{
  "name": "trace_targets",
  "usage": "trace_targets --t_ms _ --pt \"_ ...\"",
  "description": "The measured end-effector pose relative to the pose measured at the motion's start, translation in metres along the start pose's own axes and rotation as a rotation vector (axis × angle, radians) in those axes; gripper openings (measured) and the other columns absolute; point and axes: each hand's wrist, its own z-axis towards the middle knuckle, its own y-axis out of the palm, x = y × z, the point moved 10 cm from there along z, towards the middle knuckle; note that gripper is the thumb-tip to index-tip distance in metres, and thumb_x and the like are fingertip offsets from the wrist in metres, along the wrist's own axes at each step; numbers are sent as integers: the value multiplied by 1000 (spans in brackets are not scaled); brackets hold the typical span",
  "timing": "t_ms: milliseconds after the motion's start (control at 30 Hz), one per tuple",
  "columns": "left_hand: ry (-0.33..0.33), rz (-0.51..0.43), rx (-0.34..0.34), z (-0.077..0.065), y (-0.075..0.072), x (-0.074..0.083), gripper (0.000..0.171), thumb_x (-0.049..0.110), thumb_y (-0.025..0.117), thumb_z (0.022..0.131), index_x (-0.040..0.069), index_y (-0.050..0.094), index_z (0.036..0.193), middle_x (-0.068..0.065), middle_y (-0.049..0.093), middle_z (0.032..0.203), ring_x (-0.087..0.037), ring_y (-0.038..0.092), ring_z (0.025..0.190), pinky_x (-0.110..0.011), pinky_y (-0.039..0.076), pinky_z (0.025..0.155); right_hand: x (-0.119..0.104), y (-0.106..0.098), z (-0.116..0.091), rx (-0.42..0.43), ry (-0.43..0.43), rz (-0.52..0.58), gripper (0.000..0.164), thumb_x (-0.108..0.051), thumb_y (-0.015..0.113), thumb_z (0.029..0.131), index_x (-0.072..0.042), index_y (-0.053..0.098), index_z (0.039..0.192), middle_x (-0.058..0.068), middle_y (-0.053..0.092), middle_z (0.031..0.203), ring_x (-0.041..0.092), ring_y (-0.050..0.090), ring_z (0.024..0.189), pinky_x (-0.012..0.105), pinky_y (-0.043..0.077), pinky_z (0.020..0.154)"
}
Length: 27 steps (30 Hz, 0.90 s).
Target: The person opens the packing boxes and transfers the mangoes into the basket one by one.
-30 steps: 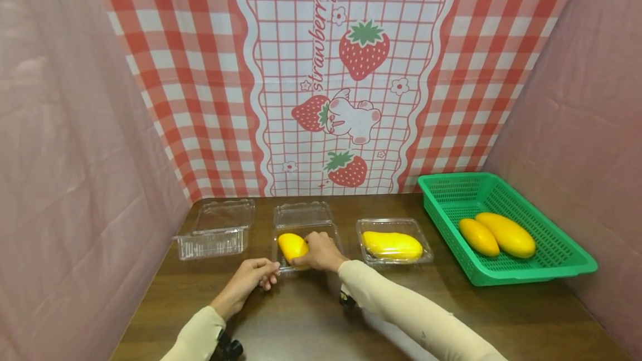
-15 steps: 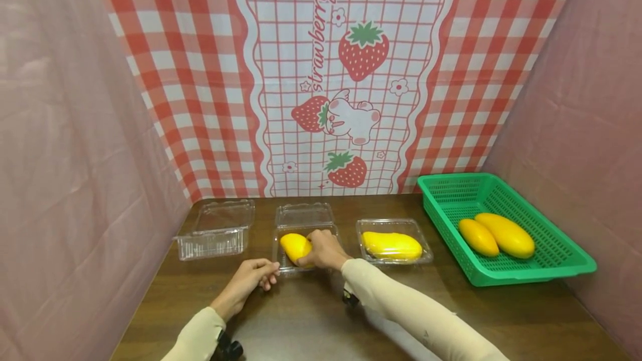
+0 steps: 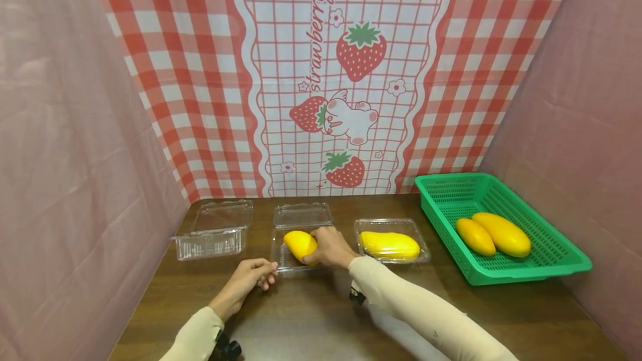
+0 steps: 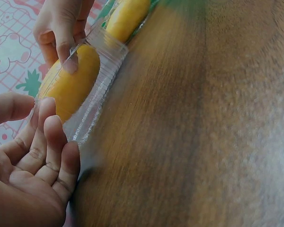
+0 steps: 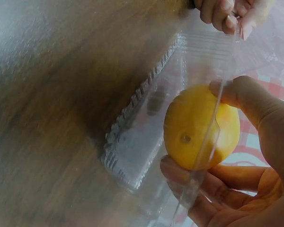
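My right hand (image 3: 333, 248) grips a yellow mango (image 3: 299, 245) inside the middle clear plastic box (image 3: 275, 258), whose lid (image 3: 303, 215) lies folded back. In the right wrist view, thumb and fingers (image 5: 241, 92) curl round the mango (image 5: 191, 132) from both sides, seen partly through the box wall. With thumb and forefinger, my left hand (image 3: 249, 277) pinches the box's front left corner. The left wrist view shows that left hand (image 4: 35, 165) at the rim, its other fingers loosely curled, and the mango (image 4: 75, 87) tilted within the box.
A lidded clear box (image 3: 426, 252) with a mango (image 3: 389, 245) inside stands to the right. Further right, a green basket (image 3: 546, 271) holds two mangoes (image 3: 501, 234). On the left sits another clear box (image 3: 210, 244) with its lid up. Behind the table (image 3: 301, 322) hangs a strawberry-patterned cloth (image 3: 361, 49).
My right hand has shifted slightly to the right within the box, and the mango with it. The left hand stays at the box corner.
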Motion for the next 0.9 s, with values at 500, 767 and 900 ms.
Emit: trace_targets --t_ms 500,767,900 --pt "4 -6 -4 0 1 0 28 18 70 98 -10 68 99 -4 65 73 -10 56 61 -21 51 58 5 -19 -7 36 -20 -17 44 -36 93 68 -8 75 97 -5 62 73 14 53 63 28 47 57" --pt "4 2 3 0 0 0 29 19 70 97 -10 69 100 -3 65 73 -10 56 61 -21 50 58 6 -28 -9 31 -10 5 46 -34 93 68 -7 75 101 -6 62 72 13 55 62 27 49 56" --pt "8 2 2 -1 1 1 29 19 71 97 -9 69 100 -3 65 73 -10 56 61 -21 50 58 6 -34 -11 44 -20 -5 48 -32 93 68 -7 75 105 -5 65 76 13 54 65 28 48 59"
